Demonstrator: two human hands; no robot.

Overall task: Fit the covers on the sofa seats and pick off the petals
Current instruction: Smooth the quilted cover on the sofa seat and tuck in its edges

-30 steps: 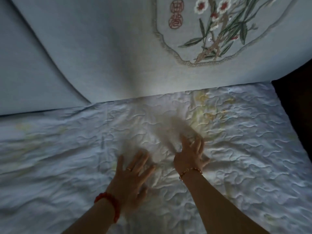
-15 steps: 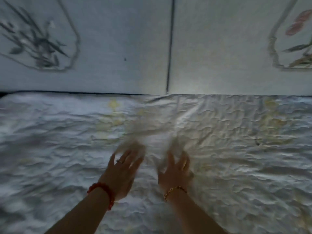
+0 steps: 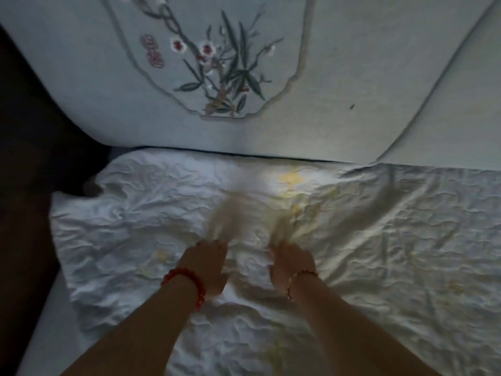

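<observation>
A wrinkled white quilted seat cover (image 3: 379, 253) with faint yellow patches lies over the sofa seat. Its left edge (image 3: 78, 213) is rumpled, and a strip of bare blue seat (image 3: 54, 321) shows beside it. My left hand (image 3: 207, 264), with a red bead bracelet, and my right hand (image 3: 292, 264), with a thin chain bracelet, press palm-down side by side on the middle of the cover. The fingers of both are smeared by motion. A small dark speck (image 3: 352, 106) sits on the backrest; I cannot tell if it is a petal.
The pale blue backrest (image 3: 339, 77) rises behind the seat, with an embroidered flower panel (image 3: 217, 63). A second back cushion (image 3: 461, 118) begins at the right. A dark area (image 3: 24, 185) lies beyond the sofa's left end.
The view has swung left along the sofa, from the seam between two back cushions to the left end. Both hands stay flat on the cover, sliding with fast strokes.
</observation>
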